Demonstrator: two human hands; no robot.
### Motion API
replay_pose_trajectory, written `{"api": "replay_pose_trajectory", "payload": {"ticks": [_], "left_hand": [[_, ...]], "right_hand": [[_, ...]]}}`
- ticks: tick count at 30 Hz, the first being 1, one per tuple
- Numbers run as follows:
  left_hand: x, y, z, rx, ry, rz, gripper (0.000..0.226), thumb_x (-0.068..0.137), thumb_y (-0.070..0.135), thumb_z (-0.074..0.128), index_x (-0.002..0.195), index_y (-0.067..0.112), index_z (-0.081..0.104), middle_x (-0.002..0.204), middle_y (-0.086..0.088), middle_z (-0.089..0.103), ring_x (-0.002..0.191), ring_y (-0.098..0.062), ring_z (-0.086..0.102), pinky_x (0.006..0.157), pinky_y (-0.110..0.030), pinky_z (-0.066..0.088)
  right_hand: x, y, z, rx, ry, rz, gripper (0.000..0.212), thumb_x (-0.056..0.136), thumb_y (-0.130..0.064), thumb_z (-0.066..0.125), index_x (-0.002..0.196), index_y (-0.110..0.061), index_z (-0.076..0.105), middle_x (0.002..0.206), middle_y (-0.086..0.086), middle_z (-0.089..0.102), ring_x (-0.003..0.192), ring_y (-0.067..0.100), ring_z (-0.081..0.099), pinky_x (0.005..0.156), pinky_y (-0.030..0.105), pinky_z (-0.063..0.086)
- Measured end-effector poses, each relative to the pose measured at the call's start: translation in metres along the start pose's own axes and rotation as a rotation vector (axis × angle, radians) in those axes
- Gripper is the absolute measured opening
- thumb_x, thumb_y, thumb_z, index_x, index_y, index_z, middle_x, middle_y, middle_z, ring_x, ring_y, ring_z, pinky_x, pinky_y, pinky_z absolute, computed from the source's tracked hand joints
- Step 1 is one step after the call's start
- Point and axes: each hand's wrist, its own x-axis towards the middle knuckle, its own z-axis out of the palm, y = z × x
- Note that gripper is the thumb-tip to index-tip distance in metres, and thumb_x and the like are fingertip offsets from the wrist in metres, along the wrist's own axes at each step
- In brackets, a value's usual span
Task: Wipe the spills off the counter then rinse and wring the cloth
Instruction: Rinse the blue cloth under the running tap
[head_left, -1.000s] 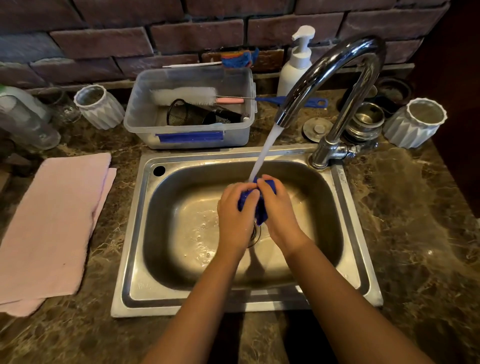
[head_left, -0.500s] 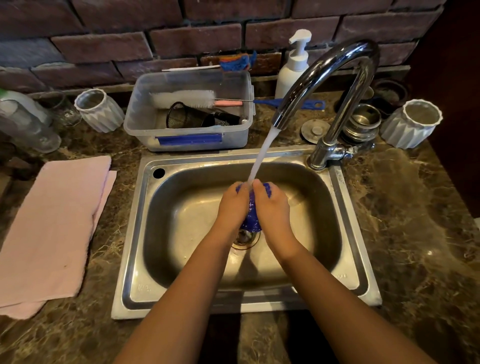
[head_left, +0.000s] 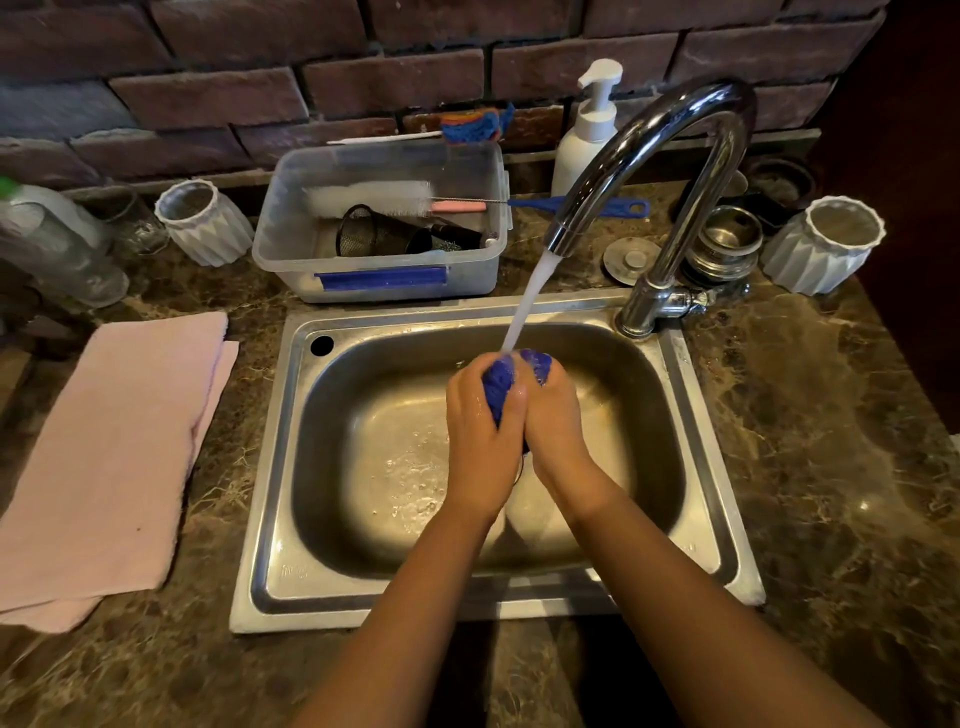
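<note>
Stamped mark on sink (head_left: 270, 519) near rim, too faint to read. Left hand (head_left: 480, 421) and right hand (head_left: 553, 410) pressed together over basin, both clenched on blue cloth (head_left: 501, 382). Cloth bunched; long axis roughly near-to-far, far end under water stream (head_left: 527, 306) from tap (head_left: 670, 130). Tub (head_left: 382, 283) beyond on worktop (head_left: 831, 441); blue strip blank.

Blue cloth (head_left: 500, 391) mostly hidden between both hands, drain covered, bottle (head_left: 49, 244) cut off left — perhaps glass
</note>
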Motion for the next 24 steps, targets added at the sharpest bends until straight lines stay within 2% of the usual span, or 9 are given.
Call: {"api": "replay_pose_trajectory", "payload": {"ticks": [2,5,9,12,14,15,17,20,24], "left_hand": [[0.007,0.003,0.000,0.041,0.076,-0.001,0.021,0.097,0.026,0.044,0.117,0.024,0.046,0.114,0.001,0.051,0.095,-0.005,0.054,0.076,-0.010,0.046],[0.021,0.006,-0.007,0.110,0.024,-0.015,0.015,0.099,0.028,0.038,0.100,0.019,0.049,0.088,-0.002,0.059,0.078,-0.014,0.058,0.067,-0.026,0.048],[0.036,0.004,-0.008,0.112,-0.120,-0.256,0.024,0.100,0.028,0.036,0.109,0.014,0.053,0.105,-0.007,0.062,0.095,-0.019,0.059,0.081,-0.030,0.049],[0.039,0.001,-0.011,-0.104,-0.116,-0.541,0.020,0.097,0.025,0.042,0.104,0.013,0.057,0.106,-0.012,0.063,0.091,-0.021,0.061,0.076,-0.030,0.050],[0.038,-0.001,-0.021,-0.319,-0.103,-0.690,0.014,0.096,0.021,0.046,0.104,0.015,0.056,0.102,-0.011,0.063,0.087,-0.022,0.063,0.074,-0.034,0.052],[0.037,0.000,-0.026,-0.409,-0.112,-0.728,0.017,0.096,0.018,0.046,0.111,0.017,0.053,0.103,-0.009,0.061,0.087,-0.023,0.063,0.072,-0.035,0.054],[0.036,0.000,-0.035,-0.523,-0.169,-0.728,0.030,0.097,0.012,0.043,0.124,0.026,0.047,0.109,-0.006,0.057,0.093,-0.025,0.062,0.067,-0.035,0.057],[0.031,0.004,-0.046,-0.560,-0.318,-0.598,0.037,0.097,0.005,0.039,0.122,0.028,0.053,0.125,-0.007,0.050,0.109,-0.029,0.058,0.079,-0.038,0.058],[0.030,-0.002,-0.064,-0.389,-0.562,-0.316,0.068,0.077,-0.009,0.059,0.126,0.037,0.046,0.134,-0.002,0.041,0.121,-0.026,0.051,0.090,-0.040,0.054]], "right_hand": [[-0.004,-0.003,0.002,-0.031,0.023,-0.058,0.020,0.095,-0.037,0.045,0.089,-0.024,0.060,0.079,-0.004,0.065,0.077,0.013,0.062,0.066,0.019,0.049],[-0.009,-0.007,-0.003,-0.088,0.052,-0.149,0.022,0.095,-0.038,0.045,0.080,-0.026,0.057,0.070,-0.009,0.061,0.066,0.006,0.058,0.057,0.010,0.044],[-0.012,-0.007,-0.010,-0.195,-0.004,-0.266,0.014,0.094,-0.032,0.047,0.090,-0.023,0.057,0.075,-0.010,0.059,0.070,0.005,0.059,0.066,0.014,0.047],[-0.013,0.000,-0.016,-0.180,-0.051,-0.292,0.013,0.094,-0.027,0.050,0.081,-0.028,0.052,0.075,-0.012,0.059,0.073,0.007,0.061,0.066,0.016,0.049],[-0.011,0.006,-0.024,-0.102,-0.040,-0.259,0.004,0.093,-0.024,0.052,0.094,-0.027,0.050,0.085,-0.009,0.059,0.081,0.011,0.063,0.069,0.021,0.053],[-0.009,0.009,-0.030,-0.033,-0.033,-0.218,0.016,0.091,-0.022,0.055,0.104,-0.027,0.047,0.093,-0.006,0.059,0.086,0.014,0.064,0.071,0.026,0.056],[-0.005,0.009,-0.039,0.117,-0.076,-0.084,0.033,0.090,-0.019,0.057,0.116,-0.031,0.040,0.108,0.004,0.058,0.091,0.019,0.065,0.070,0.032,0.059],[0.001,0.002,-0.047,0.152,-0.191,0.028,0.035,0.092,-0.017,0.054,0.122,-0.030,0.043,0.125,0.010,0.051,0.100,0.025,0.064,0.072,0.037,0.060],[0.009,-0.007,-0.053,0.379,-0.292,0.171,0.037,0.094,-0.010,0.049,0.124,-0.030,0.043,0.125,0.012,0.053,0.101,0.029,0.065,0.074,0.038,0.060]]}}
